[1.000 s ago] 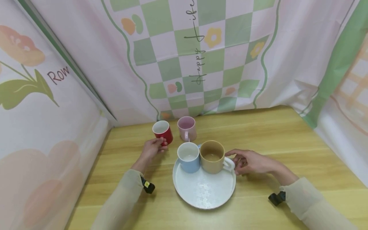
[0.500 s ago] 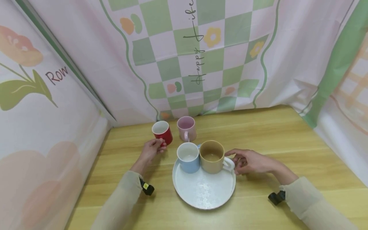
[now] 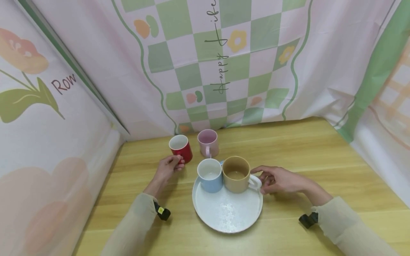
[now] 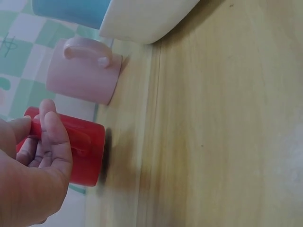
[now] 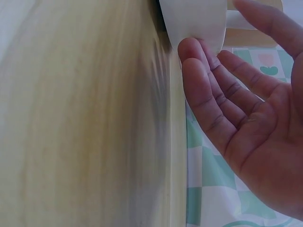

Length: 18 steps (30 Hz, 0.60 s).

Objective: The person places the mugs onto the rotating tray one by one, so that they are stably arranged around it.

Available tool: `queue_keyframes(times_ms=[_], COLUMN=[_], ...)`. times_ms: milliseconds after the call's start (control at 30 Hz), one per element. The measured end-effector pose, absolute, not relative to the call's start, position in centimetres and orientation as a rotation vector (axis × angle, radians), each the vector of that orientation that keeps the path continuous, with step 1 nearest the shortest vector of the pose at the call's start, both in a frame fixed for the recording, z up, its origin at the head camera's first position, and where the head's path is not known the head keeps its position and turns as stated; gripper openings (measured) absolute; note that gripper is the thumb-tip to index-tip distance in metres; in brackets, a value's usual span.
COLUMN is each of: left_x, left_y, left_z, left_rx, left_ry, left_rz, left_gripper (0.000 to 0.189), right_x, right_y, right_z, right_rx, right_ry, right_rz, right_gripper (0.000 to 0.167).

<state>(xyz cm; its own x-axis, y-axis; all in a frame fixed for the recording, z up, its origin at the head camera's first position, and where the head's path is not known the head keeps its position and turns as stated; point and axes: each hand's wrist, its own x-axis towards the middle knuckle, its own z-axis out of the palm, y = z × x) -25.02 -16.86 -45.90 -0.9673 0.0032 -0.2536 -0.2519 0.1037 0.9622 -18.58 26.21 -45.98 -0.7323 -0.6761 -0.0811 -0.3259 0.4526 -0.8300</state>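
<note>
A red mug (image 3: 181, 151) with a white inside stands at the back left of the table. My left hand (image 3: 168, 167) pinches its handle between thumb and fingers, which the left wrist view shows close up on the red handle (image 4: 81, 142). On the round white tray (image 3: 227, 217), a light blue mug (image 3: 211, 181) and a tan mug (image 3: 236, 179) stand side by side at the far edge. My right hand (image 3: 282, 180) is at the tray's right side, by the tan mug's white handle (image 3: 255, 182). Its fingers are loosely bent, fingertips right at the tray wall (image 5: 196, 23).
A pink mug (image 3: 209, 145) stands between the red mug and the tray, close behind the light blue one, handle toward me. A printed cloth (image 3: 237, 67) hangs behind the wooden table (image 3: 304, 149), and another cloth (image 3: 57, 149) hangs along its left side.
My left hand and wrist have shifted slightly down and to the left, and the red mug moved very slightly with them. The right hand, tray and other mugs look the same.
</note>
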Motion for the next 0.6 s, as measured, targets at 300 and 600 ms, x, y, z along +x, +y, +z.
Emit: queue_keyframes(times_ms=[300,600], left_x=[-23.8,-22.0], left_y=[-17.0,-17.5], left_z=[-45.0,-44.1], left_rx=[-0.235,-0.192], left_ry=[2.214,2.261], left_rz=[1.934,1.925], left_gripper=[0.032,0.032], right_x=[-18.5,-18.6], right_y=[26.2,26.0], right_z=[-46.0,-46.1], right_rx=[-0.817,-0.814], right_ry=[2.323,2.337], right_rz=[-1.162,-1.150], right_gripper=[0.073,0.074])
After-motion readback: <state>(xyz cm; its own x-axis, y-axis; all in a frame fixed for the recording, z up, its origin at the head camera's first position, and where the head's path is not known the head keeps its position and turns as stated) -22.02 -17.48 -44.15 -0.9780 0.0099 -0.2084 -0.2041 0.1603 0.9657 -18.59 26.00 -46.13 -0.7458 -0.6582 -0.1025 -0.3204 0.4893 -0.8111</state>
